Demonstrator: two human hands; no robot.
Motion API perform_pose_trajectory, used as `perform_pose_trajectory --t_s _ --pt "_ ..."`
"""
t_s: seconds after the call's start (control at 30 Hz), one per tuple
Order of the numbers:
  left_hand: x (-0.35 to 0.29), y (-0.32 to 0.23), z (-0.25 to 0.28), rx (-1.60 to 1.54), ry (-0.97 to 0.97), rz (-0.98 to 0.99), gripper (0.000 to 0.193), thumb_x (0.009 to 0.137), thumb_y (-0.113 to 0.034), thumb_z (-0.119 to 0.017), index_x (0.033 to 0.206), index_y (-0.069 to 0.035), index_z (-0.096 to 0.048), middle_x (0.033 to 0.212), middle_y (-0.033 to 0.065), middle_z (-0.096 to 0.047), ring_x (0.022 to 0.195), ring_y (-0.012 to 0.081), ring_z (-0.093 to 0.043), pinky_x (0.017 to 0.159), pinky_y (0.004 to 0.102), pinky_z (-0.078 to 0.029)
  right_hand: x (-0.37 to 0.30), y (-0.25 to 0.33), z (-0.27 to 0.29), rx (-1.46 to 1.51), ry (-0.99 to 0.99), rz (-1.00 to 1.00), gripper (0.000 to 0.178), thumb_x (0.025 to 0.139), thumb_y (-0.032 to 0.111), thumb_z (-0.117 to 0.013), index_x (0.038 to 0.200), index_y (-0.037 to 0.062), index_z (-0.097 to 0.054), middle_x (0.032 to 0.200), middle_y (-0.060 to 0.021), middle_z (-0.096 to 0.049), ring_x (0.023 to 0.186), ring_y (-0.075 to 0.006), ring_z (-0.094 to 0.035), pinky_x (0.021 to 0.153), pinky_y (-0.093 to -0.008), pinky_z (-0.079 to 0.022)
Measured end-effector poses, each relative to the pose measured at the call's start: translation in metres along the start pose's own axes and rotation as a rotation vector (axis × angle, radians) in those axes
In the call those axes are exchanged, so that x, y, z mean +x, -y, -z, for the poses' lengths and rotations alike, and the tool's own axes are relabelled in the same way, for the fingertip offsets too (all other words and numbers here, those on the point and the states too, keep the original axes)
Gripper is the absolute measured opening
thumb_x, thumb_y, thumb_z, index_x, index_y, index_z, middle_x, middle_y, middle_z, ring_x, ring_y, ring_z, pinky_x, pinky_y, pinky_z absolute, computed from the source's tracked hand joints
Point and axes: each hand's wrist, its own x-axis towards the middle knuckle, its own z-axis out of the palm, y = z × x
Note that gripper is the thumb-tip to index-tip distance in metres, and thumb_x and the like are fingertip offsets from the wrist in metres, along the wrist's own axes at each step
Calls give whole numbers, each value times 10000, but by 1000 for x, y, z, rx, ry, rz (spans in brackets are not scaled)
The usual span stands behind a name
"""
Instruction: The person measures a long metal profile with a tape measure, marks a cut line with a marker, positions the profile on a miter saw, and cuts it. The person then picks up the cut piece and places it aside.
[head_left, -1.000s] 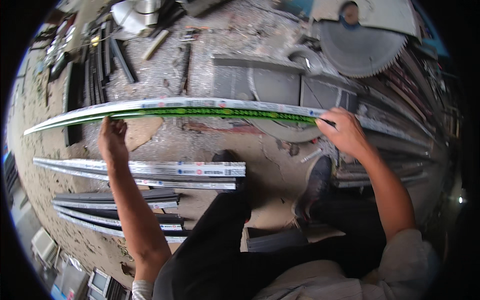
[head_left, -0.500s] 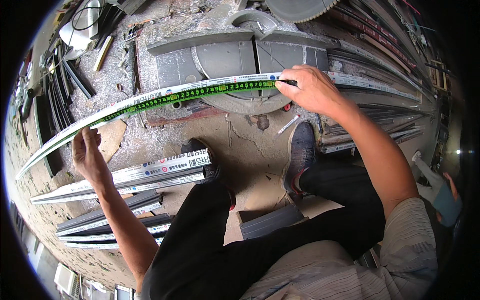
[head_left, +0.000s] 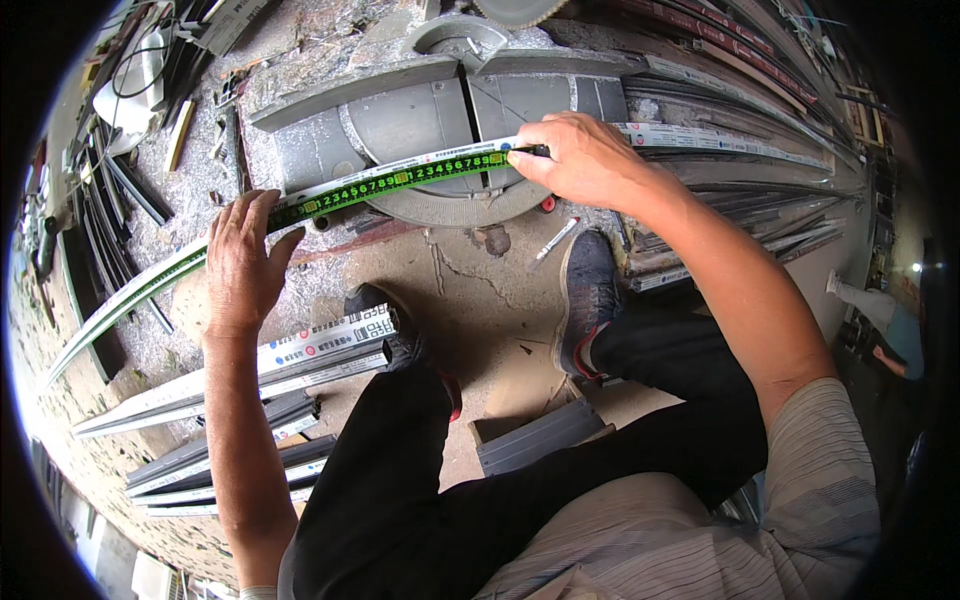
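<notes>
A long, white-filmed profile bar [head_left: 335, 172] runs across in front of me, over the saw table. Along its near edge lies a green-and-black tape measure blade [head_left: 440, 170]. My left hand [head_left: 243, 262] is closed over bar and blade, fingers on the far side and thumb on the near side. At the blade's right part, my right hand [head_left: 585, 162] pinches a short black pen-like thing [head_left: 530, 151], its tip at the blade; the fingers also rest against the bar. The right palm side is hidden.
Behind the bar stands a grey mitre saw table [head_left: 400, 115] with a fence. More profiles [head_left: 740, 140] lie stacked at right, and wrapped ones [head_left: 320, 342] at lower left. A white marker [head_left: 553, 243] lies on the floor near my shoe. At far right is another person [head_left: 895, 325].
My left hand has moved right along the bar and changed from a fingertip pinch to a grip over it. The right hand stays at the blade's right part; the whole view has shifted slightly.
</notes>
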Motion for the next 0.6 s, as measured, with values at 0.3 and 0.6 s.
perform_pose_trajectory --t_s 0.3,0.6 --pt "8 8 -3 -7 41 -25 327 903 -175 -783 1200 -77 -689 1078 119 -741 1014 354 -700 914 459 -542 2 -6 -2 -6 -6 -5 355 990 384 -642 1128 72 -740 937 -214 -691 921 -429 -686 827 -522 -522" --pt "9 8 -2 -14 19 -32 316 880 -148 -805 1173 -99 -697 1043 118 -747 985 353 -711 883 456 -554 -15 -43 23 -28 31 -128 386 988 413 -669 1189 86 -631 812 -161 -680 775 -295 -679 748 -456 -501"
